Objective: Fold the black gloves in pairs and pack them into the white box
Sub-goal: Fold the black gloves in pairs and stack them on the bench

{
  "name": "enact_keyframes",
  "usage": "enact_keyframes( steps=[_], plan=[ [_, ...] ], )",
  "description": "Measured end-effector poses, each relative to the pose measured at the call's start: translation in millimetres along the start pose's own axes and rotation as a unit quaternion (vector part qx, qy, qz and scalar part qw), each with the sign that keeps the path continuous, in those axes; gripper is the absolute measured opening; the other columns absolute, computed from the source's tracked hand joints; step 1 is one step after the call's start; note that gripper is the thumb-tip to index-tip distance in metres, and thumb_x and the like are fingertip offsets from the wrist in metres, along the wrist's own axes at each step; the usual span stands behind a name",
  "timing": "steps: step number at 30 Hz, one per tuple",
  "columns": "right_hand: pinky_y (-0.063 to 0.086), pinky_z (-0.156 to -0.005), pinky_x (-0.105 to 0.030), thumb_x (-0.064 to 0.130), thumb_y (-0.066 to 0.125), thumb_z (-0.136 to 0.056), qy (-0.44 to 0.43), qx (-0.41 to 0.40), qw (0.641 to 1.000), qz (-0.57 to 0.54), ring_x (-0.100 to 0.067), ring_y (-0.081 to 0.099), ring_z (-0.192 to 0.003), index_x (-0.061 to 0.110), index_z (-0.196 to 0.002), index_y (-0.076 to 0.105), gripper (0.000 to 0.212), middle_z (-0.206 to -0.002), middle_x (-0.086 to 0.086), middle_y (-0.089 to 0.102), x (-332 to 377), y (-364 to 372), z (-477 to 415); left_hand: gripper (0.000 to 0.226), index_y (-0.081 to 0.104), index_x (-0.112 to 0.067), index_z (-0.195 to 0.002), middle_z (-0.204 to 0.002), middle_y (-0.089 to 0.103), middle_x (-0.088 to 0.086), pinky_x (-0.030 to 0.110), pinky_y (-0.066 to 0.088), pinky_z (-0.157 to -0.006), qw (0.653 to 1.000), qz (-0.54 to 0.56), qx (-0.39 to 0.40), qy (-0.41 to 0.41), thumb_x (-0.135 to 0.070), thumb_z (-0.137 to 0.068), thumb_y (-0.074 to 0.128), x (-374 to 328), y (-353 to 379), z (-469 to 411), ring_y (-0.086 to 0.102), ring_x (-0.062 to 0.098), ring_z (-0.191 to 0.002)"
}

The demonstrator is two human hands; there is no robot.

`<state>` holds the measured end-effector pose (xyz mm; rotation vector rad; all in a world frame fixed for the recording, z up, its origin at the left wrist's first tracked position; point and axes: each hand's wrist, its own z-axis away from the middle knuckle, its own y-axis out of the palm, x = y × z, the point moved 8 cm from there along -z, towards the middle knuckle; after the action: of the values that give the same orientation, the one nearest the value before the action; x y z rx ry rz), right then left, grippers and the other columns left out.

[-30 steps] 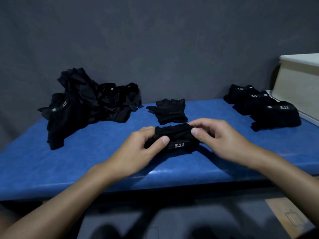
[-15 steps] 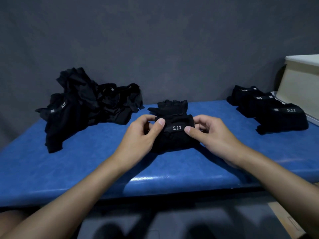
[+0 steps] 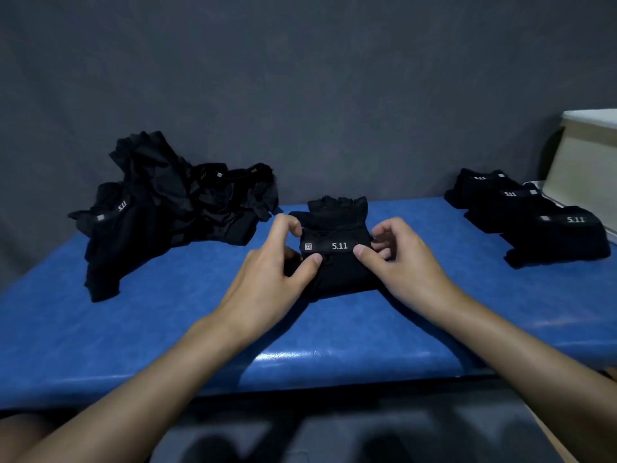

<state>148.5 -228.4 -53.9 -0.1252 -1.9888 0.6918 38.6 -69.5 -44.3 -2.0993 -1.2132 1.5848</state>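
**Blue worktop point(image 3: 133, 329): glove pair point(image 3: 337, 272) pinched at centre**

Loose glove heap point(image 3: 173, 208) lies far left. Folded pairs point(image 3: 541, 225) sit right, near the white box point(image 3: 587, 162). Left hand point(image 3: 267, 282) and right hand point(image 3: 400, 265) pinch the glove pair's opposite sides, thumbs on its band.

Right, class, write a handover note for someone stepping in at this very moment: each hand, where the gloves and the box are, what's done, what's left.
Left hand and right hand: each pinches one end of the glove bundle, by its 5.11 label, at the middle of the blue table.
Another glove lies right behind the bundle.
Loose pile at far left; three folded bundles at far right, beside the white box.
Done: three bundles folded.
Left: finish this one, fold the pile, pack everything. The inside of the box is out of sight.
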Motion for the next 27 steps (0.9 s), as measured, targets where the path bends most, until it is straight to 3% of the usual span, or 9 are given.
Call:
enact_keyframes(
  steps=[4,8,14,18,22,27],
  plan=[
    [0.043,-0.097,-0.040,0.049,0.066,-0.082,-0.059,0.103,0.992,0.046,0.001,0.058,-0.095,0.042,-0.122,0.037,0.050,-0.094,0.025,0.060,13.6,4.0,16.4,0.025,0.040,-0.025,-0.093,-0.074,0.068,-0.002,0.037,0.048,-0.064,1.000,0.003,-0.018,0.001,-0.034,-0.094,0.063,1.0,-2.0,1.0,0.057,0.020,-0.066],
    [0.038,-0.103,-0.045,0.044,0.075,-0.077,-0.094,0.160,0.979,0.083,0.001,0.055,-0.100,0.049,-0.137,0.024,0.078,-0.100,0.024,0.060,12.6,-3.7,29.4,0.021,0.047,-0.023,-0.090,-0.079,0.066,-0.005,0.048,0.050,-0.072,1.000,0.006,-0.023,-0.003,-0.036,-0.093,0.063,2.2,-0.1,5.5,0.062,0.025,-0.080],
    [0.038,-0.104,-0.044,0.043,0.076,-0.074,-0.072,0.128,0.985,0.095,-0.002,0.055,-0.106,0.049,-0.129,0.030,0.072,-0.103,0.020,0.062,-9.2,-43.7,46.4,0.039,0.045,-0.032,-0.098,-0.090,0.063,-0.014,0.027,0.046,-0.079,0.996,-0.008,0.058,0.066,-0.056,-0.077,0.068,-28.5,28.2,17.0,0.060,0.010,-0.089],
    [0.044,-0.093,-0.030,0.036,0.078,-0.076,-0.057,0.120,0.987,0.090,-0.006,0.057,-0.096,0.059,-0.139,0.020,0.089,-0.108,0.013,0.065,-23.7,-83.6,65.6,0.044,0.041,-0.037,-0.099,-0.095,0.060,-0.015,0.032,0.048,-0.079,0.990,-0.017,0.095,0.099,-0.064,-0.072,0.063,-55.5,60.1,19.1,0.059,0.011,-0.090],
    [0.044,-0.096,-0.023,0.033,0.079,-0.078,-0.059,0.096,0.986,0.122,0.002,0.057,-0.108,0.058,-0.131,0.038,0.072,-0.115,0.028,0.061,-40.4,-123.7,79.6,0.046,0.040,-0.038,-0.099,-0.093,0.060,-0.011,0.040,0.050,-0.081,0.987,-0.007,0.113,0.112,-0.068,-0.069,0.058,-84.4,97.7,16.0,0.057,0.020,-0.089],
    [0.044,-0.098,-0.020,0.025,0.082,-0.075,-0.015,0.050,0.991,0.120,0.006,0.056,-0.110,0.058,-0.123,0.045,0.069,-0.116,0.026,0.061,-75.1,-178.4,89.2,0.045,0.040,-0.041,-0.102,-0.099,0.059,-0.015,0.042,0.049,-0.087,0.978,0.011,0.156,0.139,-0.067,-0.070,0.059,-126.7,144.2,9.8,0.058,0.016,-0.095]
  ],
)
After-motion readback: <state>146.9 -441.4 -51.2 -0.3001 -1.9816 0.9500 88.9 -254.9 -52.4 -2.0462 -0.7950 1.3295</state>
